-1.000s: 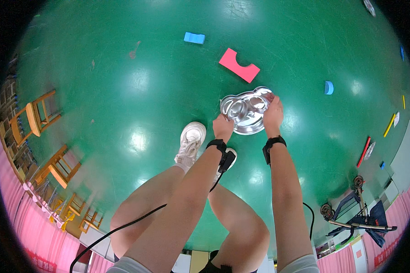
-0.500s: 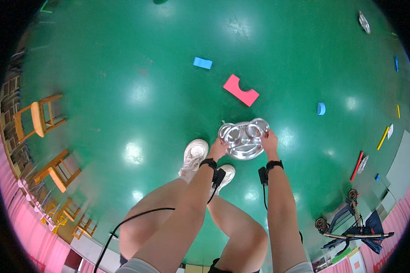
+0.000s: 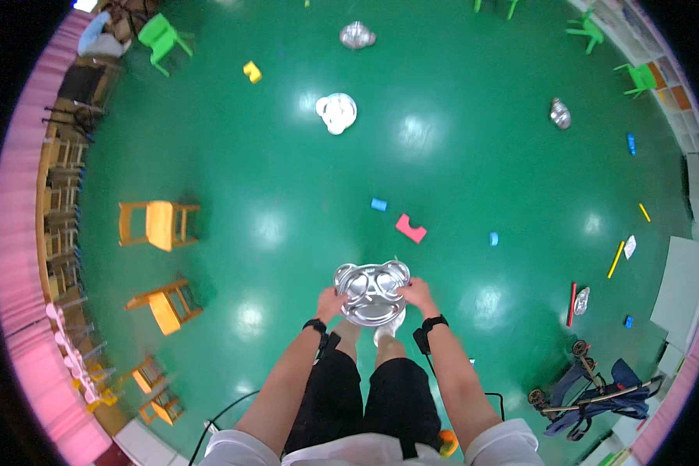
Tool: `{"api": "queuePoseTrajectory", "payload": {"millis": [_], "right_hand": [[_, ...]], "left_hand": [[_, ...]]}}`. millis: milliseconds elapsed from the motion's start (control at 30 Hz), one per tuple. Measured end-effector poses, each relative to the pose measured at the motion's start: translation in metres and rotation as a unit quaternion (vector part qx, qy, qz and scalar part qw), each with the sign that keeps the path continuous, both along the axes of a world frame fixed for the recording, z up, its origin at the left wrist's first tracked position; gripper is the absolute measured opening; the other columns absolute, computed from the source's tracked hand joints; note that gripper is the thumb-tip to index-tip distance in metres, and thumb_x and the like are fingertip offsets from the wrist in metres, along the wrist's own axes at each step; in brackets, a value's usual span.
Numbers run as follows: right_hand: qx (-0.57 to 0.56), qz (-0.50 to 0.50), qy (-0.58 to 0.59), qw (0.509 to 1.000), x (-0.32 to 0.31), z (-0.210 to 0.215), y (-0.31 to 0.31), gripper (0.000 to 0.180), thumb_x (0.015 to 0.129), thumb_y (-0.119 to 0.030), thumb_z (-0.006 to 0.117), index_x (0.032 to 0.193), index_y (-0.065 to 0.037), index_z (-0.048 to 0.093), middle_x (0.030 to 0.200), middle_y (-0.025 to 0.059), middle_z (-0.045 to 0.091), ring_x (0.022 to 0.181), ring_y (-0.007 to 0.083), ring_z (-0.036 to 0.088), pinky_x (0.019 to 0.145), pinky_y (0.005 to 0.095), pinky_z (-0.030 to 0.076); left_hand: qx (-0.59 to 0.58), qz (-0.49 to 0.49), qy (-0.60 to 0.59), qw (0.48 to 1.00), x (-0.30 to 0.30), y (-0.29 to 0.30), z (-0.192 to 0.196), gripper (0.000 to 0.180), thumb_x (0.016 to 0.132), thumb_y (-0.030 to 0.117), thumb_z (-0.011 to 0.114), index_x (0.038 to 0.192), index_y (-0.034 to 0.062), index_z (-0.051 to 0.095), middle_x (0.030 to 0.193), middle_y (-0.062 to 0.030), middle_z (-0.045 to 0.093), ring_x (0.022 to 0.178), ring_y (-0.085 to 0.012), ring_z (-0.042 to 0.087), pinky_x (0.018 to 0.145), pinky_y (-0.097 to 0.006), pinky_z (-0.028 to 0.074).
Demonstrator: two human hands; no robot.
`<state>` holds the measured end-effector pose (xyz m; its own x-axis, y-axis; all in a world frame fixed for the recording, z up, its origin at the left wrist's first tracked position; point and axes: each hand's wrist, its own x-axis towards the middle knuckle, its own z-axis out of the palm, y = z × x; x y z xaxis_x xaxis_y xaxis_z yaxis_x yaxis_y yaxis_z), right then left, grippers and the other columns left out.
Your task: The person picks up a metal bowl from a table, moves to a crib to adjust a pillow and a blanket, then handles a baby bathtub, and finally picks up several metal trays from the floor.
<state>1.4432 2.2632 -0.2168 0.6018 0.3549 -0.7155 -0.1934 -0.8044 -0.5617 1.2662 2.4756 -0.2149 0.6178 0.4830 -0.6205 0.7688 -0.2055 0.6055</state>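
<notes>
A shiny metal divided plate [image 3: 373, 312], shaped like a bear's head with two round ears, is held level in front of my legs. My left hand [image 3: 332, 304] grips its left rim, and my right hand [image 3: 417, 294] closes on the right rim. The plate's compartments hold nothing that I can see. Both wrists wear black bands with small dark boxes. Just beyond the plate, a red block with a curved notch [image 3: 410, 229] lies on the green floor. A blue block [image 3: 378, 204] is a little past it, and a light-blue block [image 3: 494, 239] sits to the right.
Other metal plates lie farther out, one at the far middle [image 3: 337, 113] and one at the right [image 3: 560, 113]. Wooden chairs [image 3: 161, 224] stand at the left. A folded stroller [image 3: 598, 396] is at the lower right, with a red stick [image 3: 572, 304] and a yellow stick [image 3: 616, 259] beyond it.
I have straightened up from a crouch, and the view now takes in more of the room. The plate has been lifted off the floor in both hands.
</notes>
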Motion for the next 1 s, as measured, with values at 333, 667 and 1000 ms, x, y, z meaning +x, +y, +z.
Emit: {"api": "queuePoseTrajectory", "payload": {"millis": [333,667,1000], "right_hand": [[0.098,-0.044,0.092,0.990,0.066,0.107,0.101,0.034,0.061,-0.017,0.069,0.090,-0.002,0.061,0.071,0.0086,0.062,0.056,0.0170,0.060,0.047,0.0292,0.049],[0.001,-0.200,-0.019,0.980,0.144,0.161,0.158,0.033,0.058,-0.023,0.072,0.070,0.005,0.060,0.065,0.0102,0.061,0.056,0.0154,0.059,0.054,0.0269,0.049],[-0.015,-0.283,-0.080,0.956,0.236,0.148,0.262,0.051,0.056,-0.041,0.068,0.078,0.004,0.063,0.075,0.0174,0.063,0.071,0.0282,0.061,0.064,0.0357,0.047]], "left_hand": [[0.077,-0.127,-0.044,0.988,0.105,0.138,0.127,0.029,0.070,0.026,0.059,0.069,-0.0030,0.056,0.058,-0.0167,0.058,0.048,-0.0261,0.059,0.055,-0.036,0.049],[-0.047,-0.323,-0.072,0.942,0.303,0.245,0.202,0.028,0.070,0.027,0.059,0.067,-0.0014,0.059,0.056,-0.0137,0.059,0.047,-0.0225,0.060,0.050,-0.034,0.049],[-0.026,-0.515,-0.076,0.854,0.493,0.341,0.202,0.034,0.070,0.030,0.060,0.069,-0.0041,0.060,0.056,-0.0150,0.059,0.047,-0.0228,0.060,0.051,-0.034,0.049]]}}
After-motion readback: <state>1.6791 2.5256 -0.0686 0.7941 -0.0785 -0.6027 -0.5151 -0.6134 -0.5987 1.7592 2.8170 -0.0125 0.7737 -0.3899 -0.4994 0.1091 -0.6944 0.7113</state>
